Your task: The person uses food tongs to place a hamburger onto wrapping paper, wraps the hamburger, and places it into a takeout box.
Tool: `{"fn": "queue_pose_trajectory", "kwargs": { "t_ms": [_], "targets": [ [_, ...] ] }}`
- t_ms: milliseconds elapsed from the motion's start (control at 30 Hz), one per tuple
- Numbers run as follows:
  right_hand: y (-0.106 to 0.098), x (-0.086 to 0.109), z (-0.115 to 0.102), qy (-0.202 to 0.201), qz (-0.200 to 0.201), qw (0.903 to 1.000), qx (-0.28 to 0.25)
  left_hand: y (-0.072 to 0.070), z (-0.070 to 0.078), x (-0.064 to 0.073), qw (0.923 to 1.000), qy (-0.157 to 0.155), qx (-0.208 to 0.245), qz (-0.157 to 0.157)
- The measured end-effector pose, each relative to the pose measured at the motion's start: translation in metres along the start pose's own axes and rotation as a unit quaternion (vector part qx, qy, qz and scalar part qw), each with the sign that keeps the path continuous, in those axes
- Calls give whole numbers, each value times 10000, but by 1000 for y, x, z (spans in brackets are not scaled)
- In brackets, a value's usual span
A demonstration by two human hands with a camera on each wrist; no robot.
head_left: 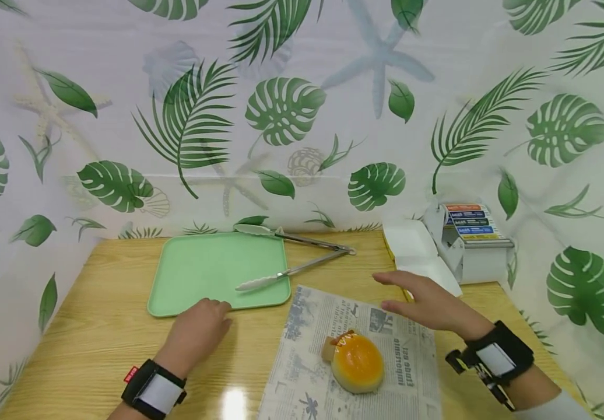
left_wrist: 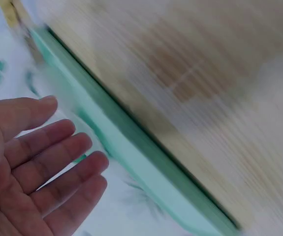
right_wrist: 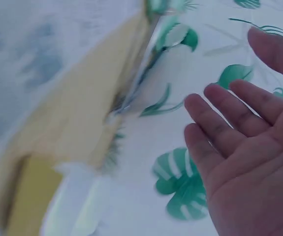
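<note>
My left hand (head_left: 197, 329) hovers by the near edge of a green tray (head_left: 192, 274), its fingers relaxed and holding nothing. In the left wrist view the fingers of that hand (left_wrist: 57, 167) are loosely bent beside the tray rim. My right hand (head_left: 428, 300) is over the upper right of a newspaper-print paper sheet (head_left: 302, 356), thumb and fingers spread apart. A round glazed bun (head_left: 358, 364) with a filling at its upper left side lies on this sheet. Metal tongs (head_left: 312, 265) lie spread with both tips over the tray, their hinge end on the table to the right.
An open white box with a yellow outer edge (head_left: 422, 251) lies at the back right. Beside it stands a white dispenser (head_left: 480, 251) with several coloured labels. A leaf-print cloth (head_left: 302, 52) hangs behind and at the sides of the wooden table (head_left: 97, 332).
</note>
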State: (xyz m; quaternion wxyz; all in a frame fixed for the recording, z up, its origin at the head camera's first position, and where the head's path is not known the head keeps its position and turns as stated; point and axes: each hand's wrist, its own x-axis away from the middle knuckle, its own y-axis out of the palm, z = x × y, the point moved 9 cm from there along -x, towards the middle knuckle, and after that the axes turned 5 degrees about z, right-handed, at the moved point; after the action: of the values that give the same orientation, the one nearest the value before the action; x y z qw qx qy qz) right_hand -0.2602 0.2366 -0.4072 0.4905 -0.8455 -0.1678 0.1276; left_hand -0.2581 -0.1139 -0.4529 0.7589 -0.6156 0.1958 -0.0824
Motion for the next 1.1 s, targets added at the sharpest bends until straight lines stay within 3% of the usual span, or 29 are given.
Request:
{"fn": "queue_pose_trajectory", "kwargs": {
  "t_ms": [67, 133, 200, 300, 367, 467, 633, 867, 1100],
  "targets": [
    [11, 19, 11, 157, -289, 9994, 83, 3, 29, 11, 9990, 311, 234, -240],
    [27, 32, 24, 377, -662, 9970, 129, 14, 58, 24, 9941, 622, 457, -757],
    [44, 41, 36, 575, -990, 9933, 146, 29, 83, 36, 9843, 909, 631, -1372],
    [66, 47, 47, 643, -1296, 9893, 182, 49, 110, 47, 9690, 1308, 635, -1996],
    [75, 51, 52, 670, -1384, 9879, 217, 59, 121, 51, 9641, 1545, 526, -2092],
    [84, 55, 56, 682, -1442, 9868, 265, 70, 127, 53, 9626, 1846, 196, -1974],
    [87, 64, 59, 870, -1391, 9855, 425, 80, 127, 46, 9645, 1854, 59, -1880],
    [83, 72, 58, 1114, -1045, 9857, 714, 82, 123, 18, 9673, 1793, 284, -1769],
    [85, 77, 66, 1759, -1006, 9767, 709, 87, 123, -9, 9637, 1876, 396, -1857]
  ]
}}
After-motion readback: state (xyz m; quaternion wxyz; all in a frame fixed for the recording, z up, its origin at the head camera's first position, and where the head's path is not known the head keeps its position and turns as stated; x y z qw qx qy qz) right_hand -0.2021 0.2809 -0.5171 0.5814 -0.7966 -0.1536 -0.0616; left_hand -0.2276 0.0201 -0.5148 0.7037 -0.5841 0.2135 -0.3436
